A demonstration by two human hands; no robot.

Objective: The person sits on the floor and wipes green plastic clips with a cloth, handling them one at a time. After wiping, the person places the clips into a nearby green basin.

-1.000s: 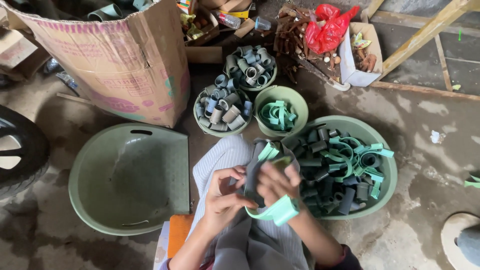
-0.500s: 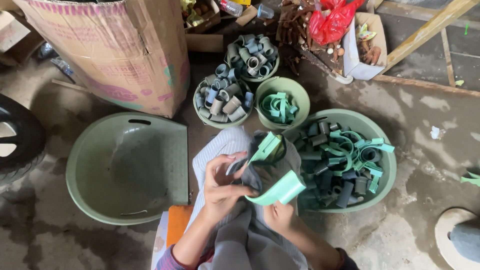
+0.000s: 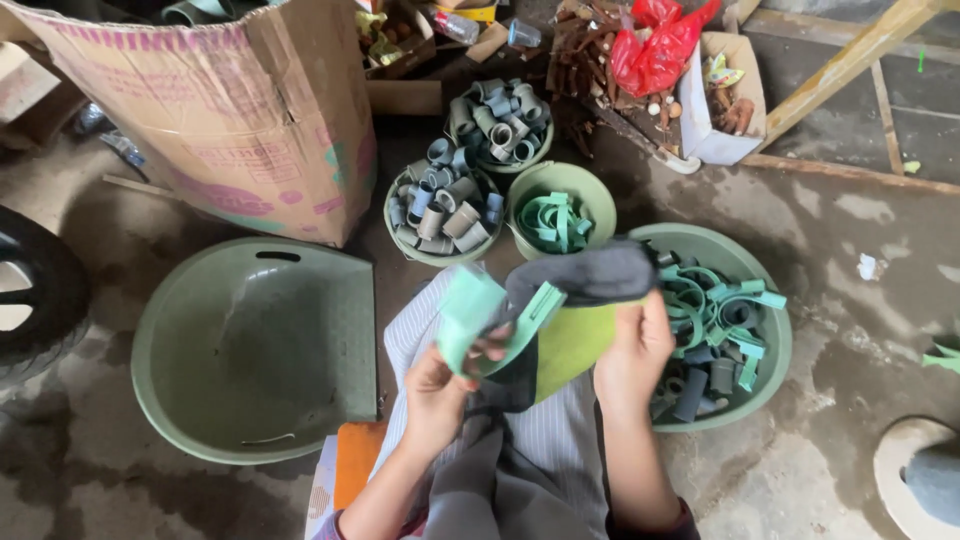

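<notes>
Head view: a dark grey sheet with a green underside (image 3: pixel 575 330) is stretched over the person's lap, between the two hands, above a striped cloth (image 3: pixel 560 440) that covers the knees. The right hand (image 3: pixel 635 355) has its fingers (image 3: pixel 655 315) closed over the sheet's right edge, just beside the rim of the large green basin (image 3: pixel 780 340). The left hand (image 3: pixel 435 390) pinches the sheet's left part together with a pale green strip (image 3: pixel 470 310), whose flat end stands up and tilts to the left (the fingers there are curled shut on both). The large basin at the right holds a tangle of green strips and dark short tubes. Ahead of the hands sits a small green bowl (image 3: pixel 590 185) with curled green strips in it; to its left a bowl of grey tube pieces (image 3: pixel 440 205), and behind that another such bowl (image 3: pixel 500 120). To the left on the floor lies an empty green tub (image 3: pixel 250 350), with a cardboard box (image 3: pixel 230 110) standing behind it and a black tyre (image 3: pixel 40 300) at the far left edge. A red plastic bag (image 3: pixel 660 45) lies among clutter at the top.
</notes>
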